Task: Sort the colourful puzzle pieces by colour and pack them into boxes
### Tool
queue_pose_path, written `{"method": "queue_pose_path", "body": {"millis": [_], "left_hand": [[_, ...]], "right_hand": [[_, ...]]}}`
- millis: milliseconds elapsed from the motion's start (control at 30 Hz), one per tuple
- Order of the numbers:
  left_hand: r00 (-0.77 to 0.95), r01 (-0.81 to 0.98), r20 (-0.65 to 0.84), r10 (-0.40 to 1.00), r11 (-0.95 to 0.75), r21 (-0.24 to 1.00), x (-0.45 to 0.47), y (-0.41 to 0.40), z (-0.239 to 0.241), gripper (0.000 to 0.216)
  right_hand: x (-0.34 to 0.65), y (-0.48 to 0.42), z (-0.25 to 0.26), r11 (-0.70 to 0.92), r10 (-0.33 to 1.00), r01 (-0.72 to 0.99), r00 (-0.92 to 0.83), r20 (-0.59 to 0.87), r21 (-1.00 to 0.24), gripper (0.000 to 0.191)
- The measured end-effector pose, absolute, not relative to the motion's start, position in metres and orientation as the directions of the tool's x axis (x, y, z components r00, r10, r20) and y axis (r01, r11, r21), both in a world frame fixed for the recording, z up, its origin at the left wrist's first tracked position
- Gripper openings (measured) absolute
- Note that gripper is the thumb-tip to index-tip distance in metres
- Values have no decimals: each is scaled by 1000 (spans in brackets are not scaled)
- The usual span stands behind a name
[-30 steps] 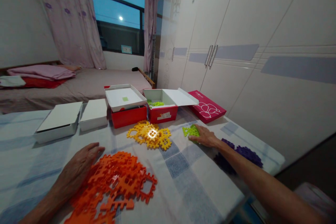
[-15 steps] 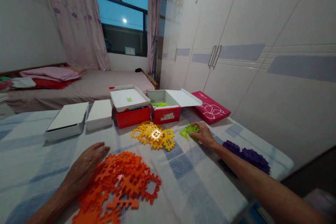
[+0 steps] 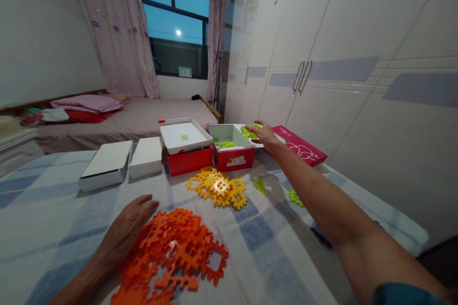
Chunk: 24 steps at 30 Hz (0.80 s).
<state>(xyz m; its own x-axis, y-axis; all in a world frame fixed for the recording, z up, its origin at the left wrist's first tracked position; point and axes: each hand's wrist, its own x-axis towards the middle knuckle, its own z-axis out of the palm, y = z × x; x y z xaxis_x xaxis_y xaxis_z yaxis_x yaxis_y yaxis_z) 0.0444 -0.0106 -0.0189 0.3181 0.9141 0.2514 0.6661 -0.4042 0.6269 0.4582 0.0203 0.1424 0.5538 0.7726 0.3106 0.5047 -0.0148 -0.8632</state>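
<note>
My right hand (image 3: 264, 134) reaches out over the open red box (image 3: 234, 158) and grips green plastic pieces (image 3: 249, 131) above its white inside. More green pieces (image 3: 224, 144) lie in that box. Two loose green pieces (image 3: 260, 185) (image 3: 295, 197) stay on the cloth under my arm. My left hand (image 3: 128, 229) rests flat, fingers spread, on the edge of the orange pile (image 3: 173, 253). A yellow pile (image 3: 218, 188) lies between the orange pile and the boxes.
A second red box with a white lid (image 3: 185, 137) stands left of the open one. Two white boxes (image 3: 107, 165) (image 3: 146, 156) sit further left, a pink lid (image 3: 300, 147) at the right. Purple pieces (image 3: 319, 237) peek from under my forearm. Wardrobe doors (image 3: 322, 81) rise behind; a bed (image 3: 118, 119) lies beyond.
My right hand picked up green pieces from the cloth and carried them up over the open red box. Two green pieces stayed behind. The left hand kept still.
</note>
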Motion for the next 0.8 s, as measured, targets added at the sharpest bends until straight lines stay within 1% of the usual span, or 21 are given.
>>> {"method": "queue_pose_path", "body": {"millis": [67,133,200,233,267,300,367,433,467,533,633,700,800], "left_hand": [[297,663,228,927,-372,650,45,-11,-17,48],[291,659,224,930,-365,658,45,-11,-16,48],[304,663,235,923,-382,644,46,-10,-16,46],[306,671,238,922,-386,633,46,-9,-17,45],[308,681,243,920,-391,619,46,-8,-18,45],[315,689,250,916,-402,603,46,-8,-19,45],[328,699,268,906,-423,577,45,-6,-21,45],[350,700,276,895,-446,558,44,-6,-22,46],[357,702,270,894,-447,554,43,-6,-22,47],[357,713,253,899,-437,549,43,-5,-22,48],[356,731,251,900,-436,525,42,-5,-22,49],[377,731,265,888,-461,503,41,-4,-23,47],[376,726,269,887,-463,508,42,-3,-22,45]], "right_hand": [[456,27,140,-55,746,568,570,344,-821,55],[464,15,132,-102,726,660,560,399,-744,53],[483,-12,120,-157,766,792,474,433,-590,44],[495,-30,113,-184,815,862,402,417,-472,41],[507,-50,105,-206,874,911,335,352,-356,38],[519,-69,98,-210,930,941,275,242,-265,37],[540,-106,83,-223,974,959,226,-2,-174,42],[551,-134,70,-255,960,958,233,-157,-133,51],[554,-143,65,-271,950,955,245,-194,-117,54],[552,-153,60,-289,940,953,264,-217,-93,57],[544,-151,60,-284,943,954,260,-207,-95,56],[536,-142,63,-264,957,956,241,-163,-131,55],[517,-121,64,-148,989,968,138,-61,-203,58]]}}
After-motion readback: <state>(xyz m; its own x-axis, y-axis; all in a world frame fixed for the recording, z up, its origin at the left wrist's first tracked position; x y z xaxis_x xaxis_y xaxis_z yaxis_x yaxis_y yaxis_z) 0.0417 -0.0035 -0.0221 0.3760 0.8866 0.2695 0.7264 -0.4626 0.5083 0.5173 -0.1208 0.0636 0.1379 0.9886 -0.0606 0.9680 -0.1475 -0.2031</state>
